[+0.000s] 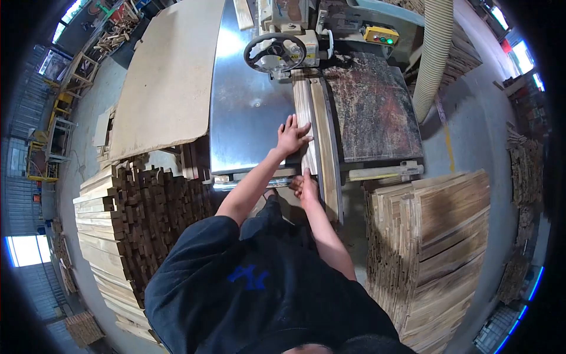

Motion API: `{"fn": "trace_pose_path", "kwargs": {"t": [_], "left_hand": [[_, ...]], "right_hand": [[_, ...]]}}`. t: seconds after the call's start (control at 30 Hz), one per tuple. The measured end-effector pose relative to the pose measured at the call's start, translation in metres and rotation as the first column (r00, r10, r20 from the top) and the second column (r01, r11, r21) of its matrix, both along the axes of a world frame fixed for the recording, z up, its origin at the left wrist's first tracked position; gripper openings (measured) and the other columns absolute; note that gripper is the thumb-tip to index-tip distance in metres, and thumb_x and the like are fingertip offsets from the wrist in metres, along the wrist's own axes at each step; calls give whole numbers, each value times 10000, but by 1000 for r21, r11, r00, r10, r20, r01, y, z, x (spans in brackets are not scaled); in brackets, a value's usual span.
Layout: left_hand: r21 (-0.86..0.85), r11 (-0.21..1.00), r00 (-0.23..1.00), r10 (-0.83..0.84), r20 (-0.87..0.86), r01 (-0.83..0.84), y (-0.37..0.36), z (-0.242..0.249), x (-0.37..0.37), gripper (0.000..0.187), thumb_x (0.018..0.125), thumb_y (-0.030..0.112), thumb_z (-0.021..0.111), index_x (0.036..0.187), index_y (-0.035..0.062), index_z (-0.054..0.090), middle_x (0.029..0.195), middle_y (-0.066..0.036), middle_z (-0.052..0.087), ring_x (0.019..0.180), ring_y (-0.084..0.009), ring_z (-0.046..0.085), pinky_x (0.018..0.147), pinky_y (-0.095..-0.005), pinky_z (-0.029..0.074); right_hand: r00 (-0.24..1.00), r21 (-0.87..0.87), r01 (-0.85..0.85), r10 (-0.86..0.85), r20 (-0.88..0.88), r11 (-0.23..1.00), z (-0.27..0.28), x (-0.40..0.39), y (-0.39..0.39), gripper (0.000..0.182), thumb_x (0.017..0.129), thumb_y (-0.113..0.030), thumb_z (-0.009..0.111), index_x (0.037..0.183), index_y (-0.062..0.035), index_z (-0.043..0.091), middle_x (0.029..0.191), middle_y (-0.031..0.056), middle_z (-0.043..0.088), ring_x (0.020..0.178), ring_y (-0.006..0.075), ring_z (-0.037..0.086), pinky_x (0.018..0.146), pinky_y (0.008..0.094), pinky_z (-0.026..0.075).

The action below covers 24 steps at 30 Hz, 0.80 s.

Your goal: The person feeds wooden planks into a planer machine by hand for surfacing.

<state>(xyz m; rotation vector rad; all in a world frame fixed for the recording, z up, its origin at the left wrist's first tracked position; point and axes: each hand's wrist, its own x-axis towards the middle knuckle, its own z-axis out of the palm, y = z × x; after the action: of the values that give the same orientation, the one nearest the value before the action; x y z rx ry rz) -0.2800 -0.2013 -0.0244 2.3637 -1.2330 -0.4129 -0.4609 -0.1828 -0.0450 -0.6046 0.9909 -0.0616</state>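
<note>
A pale wooden board lies lengthwise on the shiny metal table of a saw machine, its far end under the machine head. My left hand rests on the board and the table beside it, fingers spread. At the board's near end is my right hand, its thumb on the wood and its fingers curled below the table edge. Along the board's right side runs a long wood-faced guide rail. The blade is hidden.
A black handwheel and a yellow button box are on the machine. A ribbed hose hangs at right. Stacked wood strips stand at left, stacked boards at right. A large panel adjoins the table.
</note>
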Motion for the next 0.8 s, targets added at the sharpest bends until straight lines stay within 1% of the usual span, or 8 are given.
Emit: {"fn": "trace_pose_path", "kwargs": {"t": [0.3,0.4,0.47,0.53,0.6,0.73,0.77,0.8], "left_hand": [[-155,986,998,-65,9,65,-29,-14,65,517,868,558,511,1331,329,507,1499,-233,218,1418,-342,151,1092,-531,131],[-175,962,975,-220,-35,211,-22,-9,117,432,846,444,604,1246,281,589,1434,-143,395,1375,-315,268,1075,-504,188],[-348,935,984,126,123,-76,-8,2,138,472,761,312,697,1206,200,589,1426,-121,385,1341,-328,299,1032,-551,239],[-372,782,763,601,237,-500,7,26,153,565,701,292,740,1224,180,556,1398,-199,370,1299,-389,319,1007,-546,274],[-314,641,653,753,82,-700,22,18,181,676,657,313,770,1275,182,530,1401,-269,300,1250,-429,340,988,-524,305],[-398,568,680,694,-239,-720,72,38,216,734,635,217,727,1312,83,478,1248,-265,468,1185,-384,440,969,-468,388],[-481,524,703,617,-355,-703,86,35,223,763,642,207,720,1334,36,449,1108,-207,583,1075,-310,546,940,-390,437],[-337,409,454,235,-859,-848,100,41,225,724,721,244,728,1348,31,436,1006,-138,642,983,-224,597,887,-343,477]], "right_hand": [[989,-28,37,-41,-145,999,10,69,-40,528,949,-530,417,888,-27,565,669,65,622,503,169,590,382,215,337],[975,-66,84,-96,-199,994,12,88,-49,529,926,-548,456,852,-36,566,656,56,610,504,159,590,365,218,340],[973,-105,62,-83,-216,993,11,98,-58,529,919,-554,467,852,-39,570,660,54,608,519,162,592,373,221,345],[980,-128,57,-80,-185,990,7,108,-67,521,922,-550,464,856,-45,571,650,50,601,528,164,589,388,224,353],[971,-126,51,-78,-224,991,15,121,-75,515,922,-552,463,852,-53,570,644,45,594,534,166,587,400,233,360],[954,-180,72,-120,-275,981,20,149,-89,548,914,-575,458,884,-37,564,661,53,587,533,159,577,395,237,353],[967,-114,96,-120,-225,989,15,154,-96,527,905,-575,476,877,-57,570,656,38,581,545,153,578,409,239,363],[978,-42,111,-117,-176,993,6,156,-106,506,896,-575,494,871,-76,576,651,23,576,557,148,579,423,241,374]]}}
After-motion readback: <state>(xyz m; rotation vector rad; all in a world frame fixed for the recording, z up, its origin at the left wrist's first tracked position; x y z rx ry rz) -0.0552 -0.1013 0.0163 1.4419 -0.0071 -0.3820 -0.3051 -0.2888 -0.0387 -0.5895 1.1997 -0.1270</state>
